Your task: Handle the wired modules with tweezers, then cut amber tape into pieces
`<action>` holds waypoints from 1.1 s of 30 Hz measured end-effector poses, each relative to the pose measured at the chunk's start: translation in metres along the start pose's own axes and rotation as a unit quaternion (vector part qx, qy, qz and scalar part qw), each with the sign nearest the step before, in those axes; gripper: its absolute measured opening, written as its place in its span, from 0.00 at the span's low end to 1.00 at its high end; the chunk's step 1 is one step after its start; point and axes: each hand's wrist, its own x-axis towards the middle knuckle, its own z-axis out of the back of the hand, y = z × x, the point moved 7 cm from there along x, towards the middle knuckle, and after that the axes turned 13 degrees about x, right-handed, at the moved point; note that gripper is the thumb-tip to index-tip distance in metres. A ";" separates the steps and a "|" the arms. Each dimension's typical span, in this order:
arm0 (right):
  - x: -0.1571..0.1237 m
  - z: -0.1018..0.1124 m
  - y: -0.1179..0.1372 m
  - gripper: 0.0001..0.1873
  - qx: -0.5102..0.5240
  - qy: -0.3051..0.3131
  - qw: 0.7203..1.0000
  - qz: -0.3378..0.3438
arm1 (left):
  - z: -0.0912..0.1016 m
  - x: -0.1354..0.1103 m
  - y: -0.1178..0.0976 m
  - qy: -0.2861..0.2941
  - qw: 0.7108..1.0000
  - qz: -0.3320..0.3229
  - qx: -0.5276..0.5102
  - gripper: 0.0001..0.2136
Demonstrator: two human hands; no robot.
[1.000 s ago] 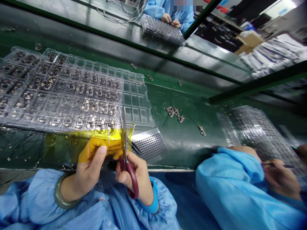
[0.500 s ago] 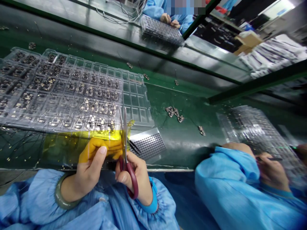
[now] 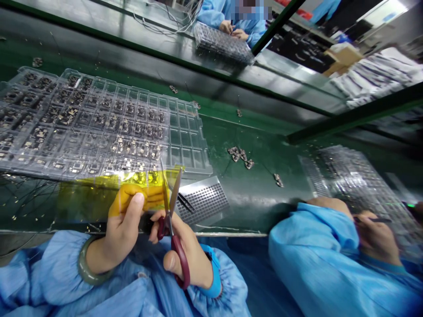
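Observation:
My left hand (image 3: 124, 224) pinches a sheet of clear yellow film (image 3: 89, 193), thumb on top and fingers showing through it. In my right hand (image 3: 185, 251) are red-handled scissors (image 3: 172, 220), fingers through the loops. The blades stand apart in a narrow V around the film's right edge. Just beyond the film lies a clear plastic tray (image 3: 185, 132) whose cells hold several small circuit boards.
A perforated metal plate (image 3: 203, 198) lies right of the scissors on the green belt (image 3: 264, 176). Loose small parts (image 3: 240, 156) sit mid-belt. A co-worker's blue sleeve (image 3: 317, 246) and hand with a pen are at right beside another tray (image 3: 350, 180). A person works at a far tray (image 3: 221, 42).
The scissor blades, closed before, have spread apart, and my right hand has dropped slightly lower. My left hand still holds the film. Loose parts on the belt have drifted left.

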 end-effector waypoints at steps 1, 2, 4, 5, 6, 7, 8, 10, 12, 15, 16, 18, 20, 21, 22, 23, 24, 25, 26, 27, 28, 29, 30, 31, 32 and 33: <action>-0.001 -0.001 0.001 0.40 -0.019 0.014 1.000 0.008 | -0.001 0.001 0.001 -0.002 1.000 0.008 -0.006 0.11; -0.002 -0.001 0.003 0.40 -0.037 0.022 0.999 0.010 | -0.002 0.003 0.001 -0.004 1.000 0.015 -0.011 0.12; -0.006 0.000 0.005 0.40 -0.068 0.026 0.997 -0.002 | -0.004 0.006 0.001 -0.010 1.000 0.022 -0.019 0.12; -0.007 0.001 0.006 0.40 -0.080 0.024 0.996 -0.013 | -0.004 0.007 0.000 -0.015 0.999 0.023 -0.022 0.13; -0.009 0.001 0.006 0.41 -0.091 0.023 0.995 -0.024 | -0.005 0.008 0.000 -0.019 0.999 0.023 -0.024 0.13; -0.011 0.002 0.007 0.42 -0.099 0.024 0.994 -0.034 | -0.005 0.010 -0.001 -0.022 0.999 0.023 -0.025 0.13; -0.012 0.002 0.007 0.42 -0.105 0.025 0.993 -0.039 | -0.006 0.010 -0.002 -0.023 0.999 0.023 -0.025 0.13; -0.012 0.000 0.007 0.43 -0.114 0.030 0.992 -0.043 | -0.007 0.011 -0.004 -0.020 0.999 0.024 -0.025 0.13; -0.010 -0.002 0.006 0.43 -0.122 0.034 0.991 -0.039 | -0.008 0.011 -0.004 -0.016 0.999 0.021 -0.026 0.13; -0.006 -0.004 0.004 0.42 -0.113 0.032 0.993 -0.033 | -0.009 0.009 -0.004 -0.011 0.999 0.017 -0.025 0.12; -0.005 -0.005 0.003 0.41 -0.107 0.031 0.993 -0.031 | -0.009 0.009 -0.003 -0.009 0.999 0.018 -0.025 0.12; -0.002 -0.005 0.001 0.41 -0.096 0.028 0.995 -0.032 | -0.009 0.008 -0.001 -0.005 0.999 0.024 -0.023 0.12; -0.001 -0.005 -0.001 0.40 -0.086 0.025 0.995 -0.034 | -0.009 0.007 0.001 0.000 0.999 0.029 -0.021 0.11; -0.001 -0.005 -0.002 0.40 -0.082 0.024 0.996 -0.036 | -0.009 0.007 0.001 0.003 0.999 0.029 -0.021 0.12; -0.001 -0.005 -0.002 0.40 -0.079 0.025 0.996 -0.035 | -0.009 0.007 0.001 0.004 0.999 0.029 -0.020 0.12; -0.001 -0.005 -0.002 0.40 -0.076 0.027 0.996 -0.032 | -0.009 0.007 0.001 0.004 0.999 0.027 -0.019 0.12; -0.001 -0.005 -0.002 0.39 -0.075 0.027 0.996 -0.030 | -0.008 0.007 0.001 0.003 1.000 0.024 -0.018 0.12; -0.001 -0.005 -0.002 0.39 -0.074 0.027 0.996 -0.028 | -0.008 0.007 0.000 0.002 1.000 0.022 -0.017 0.12; -0.001 -0.006 -0.002 0.38 -0.073 0.029 0.997 -0.026 | -0.008 0.007 0.000 0.002 1.000 0.021 -0.015 0.12; -0.001 -0.006 -0.002 0.38 -0.071 0.028 0.997 -0.026 | -0.008 0.007 -0.001 0.002 1.000 0.019 -0.014 0.11; -0.001 -0.006 -0.002 0.38 -0.068 0.025 0.997 -0.027 | -0.008 0.007 -0.001 0.002 1.000 0.019 -0.012 0.11; -0.001 -0.006 -0.001 0.37 -0.065 0.021 0.997 -0.031 | -0.008 0.007 -0.001 0.000 1.000 0.018 -0.010 0.11; -0.001 -0.006 -0.001 0.37 -0.061 0.016 0.997 -0.035 | -0.008 0.007 -0.002 -0.001 1.000 0.017 -0.009 0.11; -0.001 -0.006 -0.002 0.37 -0.057 0.010 0.997 -0.041 | -0.007 0.007 -0.002 -0.002 1.000 0.016 -0.009 0.11; -0.002 -0.005 -0.002 0.37 -0.052 0.003 0.998 -0.047 | -0.007 0.007 -0.002 -0.003 1.000 0.016 -0.010 0.11; -0.002 -0.005 -0.003 0.37 -0.047 -0.002 0.997 -0.053 | -0.007 0.007 -0.002 -0.003 1.000 0.017 -0.011 0.11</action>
